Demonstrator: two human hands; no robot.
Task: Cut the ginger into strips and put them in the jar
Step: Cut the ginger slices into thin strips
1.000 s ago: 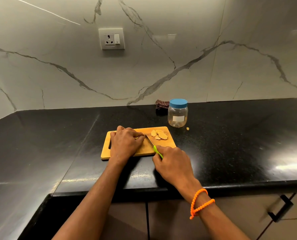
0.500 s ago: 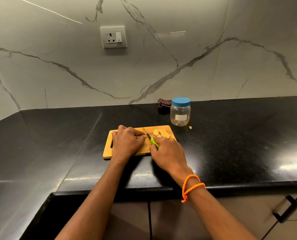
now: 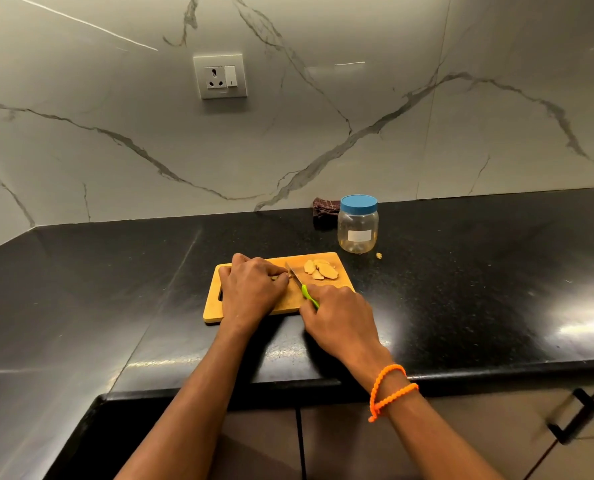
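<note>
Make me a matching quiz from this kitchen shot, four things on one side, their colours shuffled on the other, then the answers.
Things:
1. jar lid
2. knife handle
3. wrist beads
4. cutting board

Colours:
A. orange
B. light wood
C. blue
D. bright green

Pairs: 1-C, 2-D, 3-A, 4-B
</note>
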